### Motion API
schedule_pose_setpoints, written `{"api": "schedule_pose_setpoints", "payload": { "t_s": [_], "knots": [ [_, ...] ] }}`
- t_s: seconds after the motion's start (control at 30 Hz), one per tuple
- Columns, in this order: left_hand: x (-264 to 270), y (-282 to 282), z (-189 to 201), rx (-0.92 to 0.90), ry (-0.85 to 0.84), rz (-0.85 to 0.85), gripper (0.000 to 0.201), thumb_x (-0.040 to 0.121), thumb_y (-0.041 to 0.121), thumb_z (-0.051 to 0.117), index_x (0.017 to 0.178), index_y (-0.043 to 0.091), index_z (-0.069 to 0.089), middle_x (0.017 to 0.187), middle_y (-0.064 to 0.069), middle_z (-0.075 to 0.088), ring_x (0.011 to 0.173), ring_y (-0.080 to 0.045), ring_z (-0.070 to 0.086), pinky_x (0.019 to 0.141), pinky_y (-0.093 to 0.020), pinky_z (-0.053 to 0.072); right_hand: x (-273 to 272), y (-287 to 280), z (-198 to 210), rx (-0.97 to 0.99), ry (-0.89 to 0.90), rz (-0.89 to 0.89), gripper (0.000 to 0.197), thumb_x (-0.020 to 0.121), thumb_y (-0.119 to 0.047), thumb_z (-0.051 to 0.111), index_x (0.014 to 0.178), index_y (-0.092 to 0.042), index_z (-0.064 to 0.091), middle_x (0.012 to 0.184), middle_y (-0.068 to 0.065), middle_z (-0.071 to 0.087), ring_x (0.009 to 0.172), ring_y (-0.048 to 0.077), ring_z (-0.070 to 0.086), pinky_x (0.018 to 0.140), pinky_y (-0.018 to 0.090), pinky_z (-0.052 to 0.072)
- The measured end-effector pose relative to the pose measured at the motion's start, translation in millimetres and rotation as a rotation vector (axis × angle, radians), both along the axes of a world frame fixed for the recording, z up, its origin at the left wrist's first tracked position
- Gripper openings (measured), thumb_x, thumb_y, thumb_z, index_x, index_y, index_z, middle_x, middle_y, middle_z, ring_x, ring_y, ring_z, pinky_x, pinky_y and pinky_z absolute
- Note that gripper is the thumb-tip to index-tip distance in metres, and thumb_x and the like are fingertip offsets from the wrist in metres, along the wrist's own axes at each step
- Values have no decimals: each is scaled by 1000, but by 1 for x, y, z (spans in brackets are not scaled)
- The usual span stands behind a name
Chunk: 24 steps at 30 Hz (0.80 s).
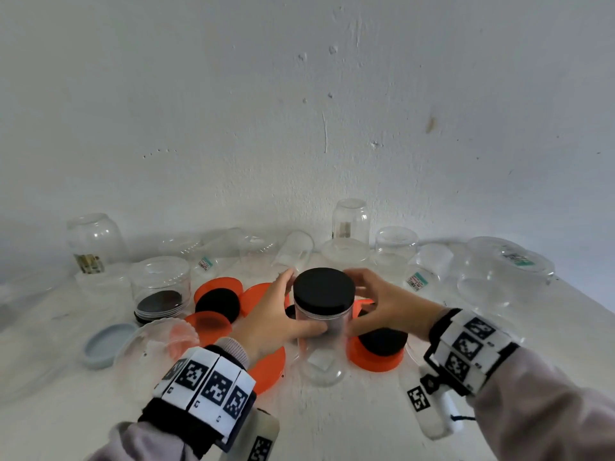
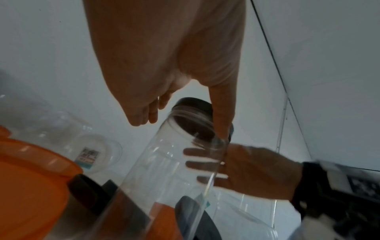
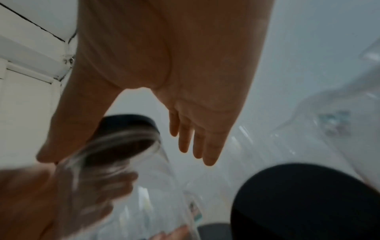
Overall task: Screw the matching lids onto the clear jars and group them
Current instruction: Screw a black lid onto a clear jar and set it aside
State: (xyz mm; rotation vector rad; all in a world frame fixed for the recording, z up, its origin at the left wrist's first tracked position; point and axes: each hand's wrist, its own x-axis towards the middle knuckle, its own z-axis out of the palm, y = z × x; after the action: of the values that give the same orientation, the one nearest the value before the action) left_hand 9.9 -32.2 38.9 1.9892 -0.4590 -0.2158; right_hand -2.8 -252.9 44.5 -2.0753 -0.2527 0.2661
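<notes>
A tall clear jar (image 1: 324, 341) stands at the middle of the white table with a black lid (image 1: 323, 289) on its mouth. My left hand (image 1: 276, 314) grips the jar just under the lid, thumb across the front, fingers curled round its far side. My right hand (image 1: 379, 304) is spread at the jar's right side. In the right wrist view its thumb (image 3: 51, 149) touches the jar's neck beside the black lid (image 3: 127, 121), and its fingers (image 3: 197, 146) lie straight, just off the lid. The left wrist view shows those straight fingers through the jar (image 2: 164, 170).
Several lidless clear jars (image 1: 396, 247) stand upside down or lie along the wall. Loose orange lids (image 1: 216, 287) and black lids (image 1: 218, 304) lie around the jar. A pale blue lid (image 1: 109, 344) lies front left. A capped jar (image 1: 161, 287) stands upside down at the left.
</notes>
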Motion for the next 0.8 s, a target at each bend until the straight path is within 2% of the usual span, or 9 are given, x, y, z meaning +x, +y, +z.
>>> {"api": "schedule_pose_setpoints", "payload": {
  "t_s": [0.03, 0.07, 0.13, 0.17, 0.2, 0.33, 0.47, 0.57, 0.8],
  "knots": [
    [1, 2, -4, -9, 19, -16, 107, 68, 21, 85, 151, 20, 17, 153, 7, 29, 140, -9, 28, 116, -32, 27, 0, -2, 9, -8, -17, 9, 106, 51, -41, 85, 139, -32, 27, 141, -18, 37, 134, 5, 33, 111, 30, 31],
    [2, 3, -8, -20, 35, -31, 104, 68, 19, 85, 150, 21, 20, 150, 9, 34, 137, -6, 34, 111, -26, 33, 1, -2, 17, -17, -36, 19, 105, 53, -40, 85, 139, -34, 26, 141, -18, 36, 134, 4, 32, 109, 27, 31],
    [1, 3, -16, -38, 41, -58, 92, 69, 14, 84, 142, 29, 30, 136, 18, 47, 123, 7, 45, 88, -4, 40, 4, 2, 32, -60, -70, 50, 103, 60, -34, 86, 142, -34, 25, 143, -17, 35, 136, 3, 29, 109, 26, 29],
    [1, 2, -19, -43, 39, -61, 87, 69, 13, 83, 137, 35, 33, 128, 21, 51, 117, 10, 47, 78, 1, 40, 7, 6, 38, -102, -83, 70, 102, 64, -31, 86, 144, -33, 23, 145, -16, 34, 137, 3, 27, 110, 28, 28],
    [1, 0, -22, -50, 42, -60, 85, 69, 14, 84, 134, 39, 34, 124, 21, 53, 114, 10, 48, 75, 0, 41, 9, 11, 43, -158, -91, 92, 101, 67, -29, 85, 146, -33, 23, 147, -16, 32, 137, 2, 26, 112, 29, 27],
    [1, -5, -32, -70, 64, -52, 82, 66, 23, 84, 125, 49, 34, 123, 22, 54, 111, 7, 49, 81, -12, 41, 16, 30, 59, -443, -88, 168, 97, 69, -37, 82, 146, -37, 24, 145, -19, 31, 129, 2, 31, 108, 27, 30],
    [2, -5, -40, -56, 79, -56, 82, 69, 23, 84, 132, 38, 34, 124, 18, 53, 112, 4, 51, 83, -11, 44, 17, 45, 71, -623, -109, 222, 88, 69, -39, 81, 143, -39, 31, 141, -16, 35, 128, 9, 37, 106, 32, 36],
    [2, -6, -43, -61, 82, -59, 83, 69, 25, 84, 135, 33, 34, 129, 13, 53, 120, -5, 50, 98, -25, 43, 19, 50, 78, -712, -101, 262, 81, 70, -37, 80, 139, -41, 36, 137, -16, 37, 127, 12, 37, 104, 36, 38],
    [4, -9, -48, -103, 63, -27, 70, 69, 28, 84, 120, 42, 37, 124, 17, 55, 117, -2, 51, 91, -20, 41, 23, 56, 83, -840, -99, 280, 79, 68, -39, 80, 135, -48, 39, 119, -20, 35, 125, 14, 37, 100, 38, 41]
  ]
}}
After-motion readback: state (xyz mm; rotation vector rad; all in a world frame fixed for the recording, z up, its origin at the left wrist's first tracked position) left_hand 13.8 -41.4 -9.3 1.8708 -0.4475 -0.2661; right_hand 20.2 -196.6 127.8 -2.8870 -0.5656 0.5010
